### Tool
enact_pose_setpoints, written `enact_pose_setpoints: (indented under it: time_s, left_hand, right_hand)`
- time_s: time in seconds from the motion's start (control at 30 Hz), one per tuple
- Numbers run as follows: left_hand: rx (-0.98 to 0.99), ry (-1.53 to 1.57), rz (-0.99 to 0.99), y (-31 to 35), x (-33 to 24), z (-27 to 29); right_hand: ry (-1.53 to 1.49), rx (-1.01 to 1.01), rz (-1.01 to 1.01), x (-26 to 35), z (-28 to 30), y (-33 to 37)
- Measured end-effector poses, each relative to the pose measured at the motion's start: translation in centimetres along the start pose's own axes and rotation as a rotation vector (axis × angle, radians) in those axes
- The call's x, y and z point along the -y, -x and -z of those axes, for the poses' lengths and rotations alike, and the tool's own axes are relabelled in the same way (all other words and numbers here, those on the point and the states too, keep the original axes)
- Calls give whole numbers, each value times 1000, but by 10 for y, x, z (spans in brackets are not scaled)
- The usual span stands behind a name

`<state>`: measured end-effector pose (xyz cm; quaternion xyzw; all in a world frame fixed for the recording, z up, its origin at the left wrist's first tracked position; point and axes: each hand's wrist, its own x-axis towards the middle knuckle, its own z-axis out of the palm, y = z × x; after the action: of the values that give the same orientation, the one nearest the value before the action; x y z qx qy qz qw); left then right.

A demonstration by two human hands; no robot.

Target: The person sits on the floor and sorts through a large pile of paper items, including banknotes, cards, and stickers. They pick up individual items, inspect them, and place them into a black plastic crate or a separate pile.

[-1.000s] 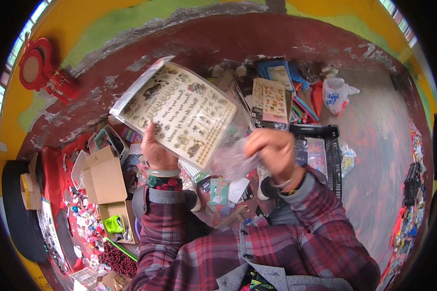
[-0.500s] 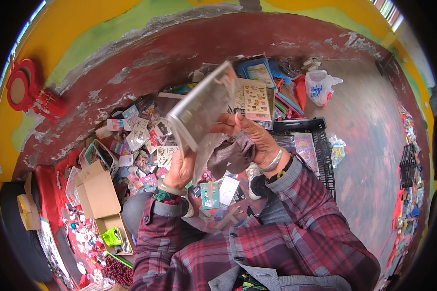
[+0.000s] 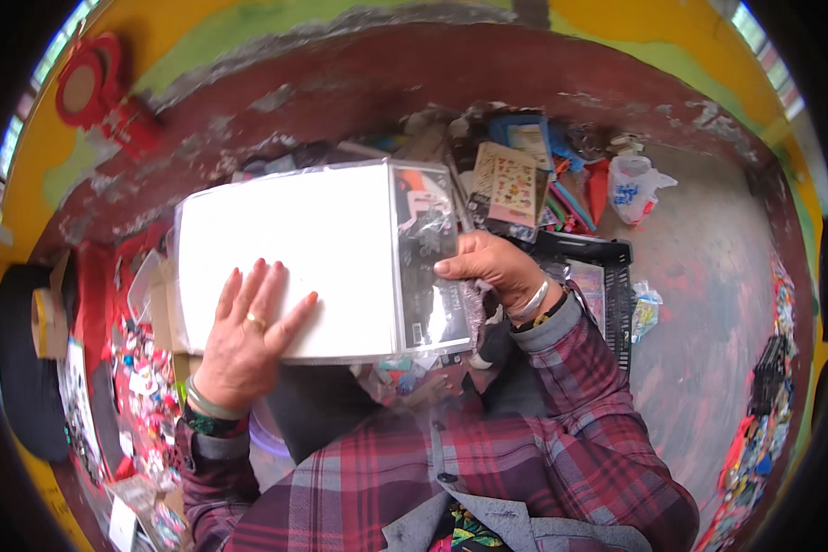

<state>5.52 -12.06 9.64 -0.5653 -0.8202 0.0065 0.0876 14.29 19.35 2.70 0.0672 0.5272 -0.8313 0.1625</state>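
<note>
A large flat packet (image 3: 285,276) in see-through plastic wrap stretches across the middle, its white face turned up. A black printed strip (image 3: 428,262) runs down its right end. My left hand (image 3: 244,331) lies on the white face with its fingers spread. At the right edge my right hand (image 3: 497,270) pinches the packet, thumb on top and the other fingers mostly hidden below. A piece of greyish-brown cloth (image 3: 481,299) shows under that hand, partly covered by it and the packet.
Beyond the packet, a sticker booklet (image 3: 509,190) lies in a pile against the wall. A black plastic crate (image 3: 621,294) stands right of my right forearm, with a white plastic bag (image 3: 637,189) behind it. Small colourful goods (image 3: 147,386) cover the left side.
The packet has swung from a steep tilt to nearly flat, white face up, and now hides the floor pile. My left hand has moved left and opened onto it.
</note>
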Motion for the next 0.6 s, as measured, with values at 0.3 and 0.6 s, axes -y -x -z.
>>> enact_pose_setpoints:
  time_s: [0.3,0.6]
  left_hand:
    - [226,66,347,125,-81,-50]
    - [-52,576,232,119,-86,-45]
  right_hand:
    - [577,70,-96,-107,-34,-42]
    - [195,21,-188,-92,-42,-26]
